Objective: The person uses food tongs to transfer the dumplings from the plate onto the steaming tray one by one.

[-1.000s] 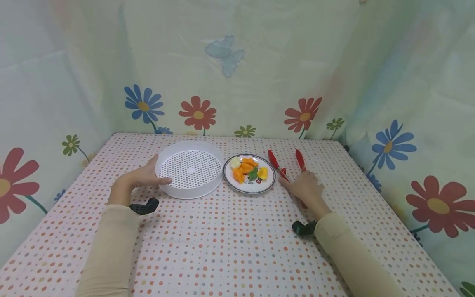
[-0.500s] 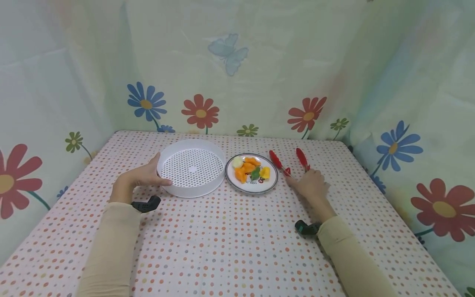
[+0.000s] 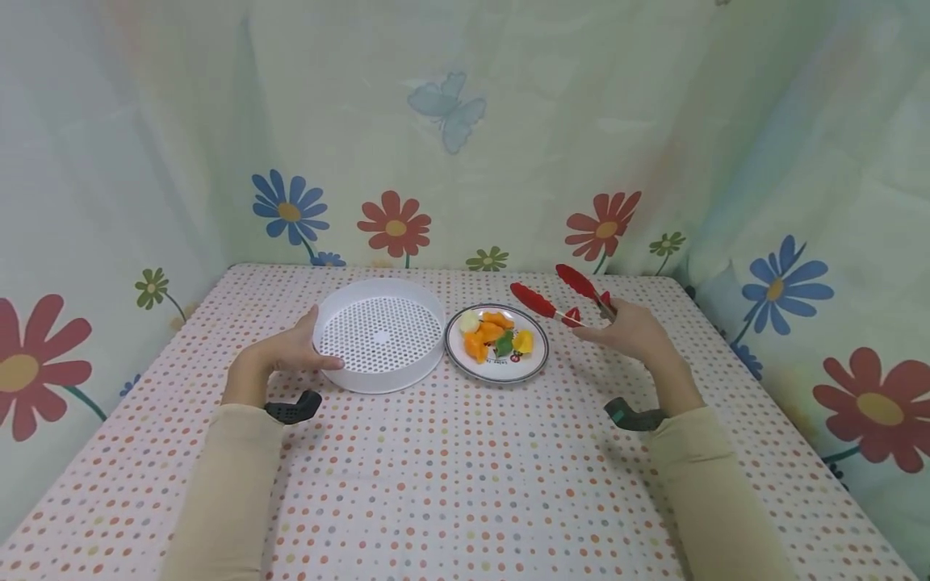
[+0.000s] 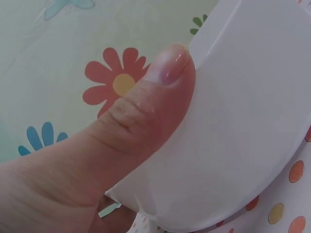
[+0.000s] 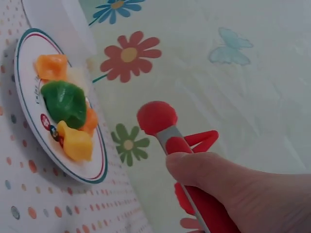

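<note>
Head view: the left hand point(image 3: 294, 347) reaches out flat and low from a beige sleeve point(image 3: 228, 484), wrist bent inward, its thumb along the near outer wall of a round white plastic sieve point(image 3: 381, 381) with a perforated base. The other left fingers go round the sieve's far left side, mostly hidden, so that hand grips the sieve by its edge; in the left wrist view the thumb point(image 4: 155, 107) presses against the smooth wall with its tip near the rim. The right hand point(image 3: 632, 329) slants inward from its own sleeve, its thumb lying along one arm of metal tongs with red ends point(image 3: 577, 280). It holds these tongs with their two tips spread well apart, pointing away and leftward from the fingers; the right wrist view hides most of the other fingers. Between both hands, left of the right fingers and nearer the body than the tong tips, a round white plate with dark rim lines point(image 3: 488, 370) rests on the dotted worktop point(image 3: 436, 492), bearing orange pieces point(image 3: 492, 332), a green piece point(image 3: 504, 343), a yellow piece point(image 3: 523, 341) and a pale rounded piece point(image 3: 470, 322).
</note>
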The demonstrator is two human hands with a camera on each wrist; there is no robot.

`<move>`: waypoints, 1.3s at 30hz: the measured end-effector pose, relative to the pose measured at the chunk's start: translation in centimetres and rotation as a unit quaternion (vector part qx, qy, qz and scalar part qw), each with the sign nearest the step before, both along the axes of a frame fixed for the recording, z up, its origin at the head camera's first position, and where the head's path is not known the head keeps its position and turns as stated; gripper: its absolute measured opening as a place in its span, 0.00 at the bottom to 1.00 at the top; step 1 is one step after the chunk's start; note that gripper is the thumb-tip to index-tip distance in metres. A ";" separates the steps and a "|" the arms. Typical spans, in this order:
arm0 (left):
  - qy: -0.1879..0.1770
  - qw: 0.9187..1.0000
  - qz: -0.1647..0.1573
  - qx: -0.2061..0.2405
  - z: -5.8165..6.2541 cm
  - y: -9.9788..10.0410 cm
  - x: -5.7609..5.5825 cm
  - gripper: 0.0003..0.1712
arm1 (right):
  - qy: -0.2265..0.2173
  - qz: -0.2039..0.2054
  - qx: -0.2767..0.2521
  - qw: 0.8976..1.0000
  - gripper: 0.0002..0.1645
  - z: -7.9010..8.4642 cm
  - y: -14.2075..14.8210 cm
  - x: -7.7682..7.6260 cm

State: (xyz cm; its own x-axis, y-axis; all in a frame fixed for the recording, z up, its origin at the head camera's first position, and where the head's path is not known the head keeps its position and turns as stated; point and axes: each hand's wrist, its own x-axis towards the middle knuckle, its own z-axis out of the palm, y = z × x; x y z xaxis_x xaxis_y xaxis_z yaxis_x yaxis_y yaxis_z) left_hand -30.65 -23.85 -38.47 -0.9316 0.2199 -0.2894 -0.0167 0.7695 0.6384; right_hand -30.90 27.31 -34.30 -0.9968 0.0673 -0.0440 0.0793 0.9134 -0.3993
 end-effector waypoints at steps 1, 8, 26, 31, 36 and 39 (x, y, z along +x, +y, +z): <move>0.000 1.000 0.002 0.002 -0.1 0.1 0.1 0.77 | -0.001 0.009 0.003 1.000 0.57 0.3 0.1 0.1; -0.005 1.000 0.008 0.000 -0.6 -0.1 0.9 0.77 | -0.041 0.076 0.037 0.996 0.64 0.9 1.6 0.5; -0.005 1.000 -0.006 -0.004 0.4 -0.3 0.7 0.77 | -0.060 0.123 0.124 0.983 0.50 4.5 1.3 2.8; -0.005 1.000 -0.008 0.000 0.3 -0.1 0.7 0.77 | -0.076 0.109 0.127 0.983 0.48 4.0 1.4 2.1; -0.007 1.000 -0.007 -0.008 0.3 0.0 0.9 0.78 | -0.091 0.102 0.107 0.985 0.49 3.5 1.6 1.9; -0.008 1.000 -0.008 -0.017 0.4 0.0 0.9 0.78 | -0.091 0.103 0.111 0.984 0.49 3.4 1.4 2.1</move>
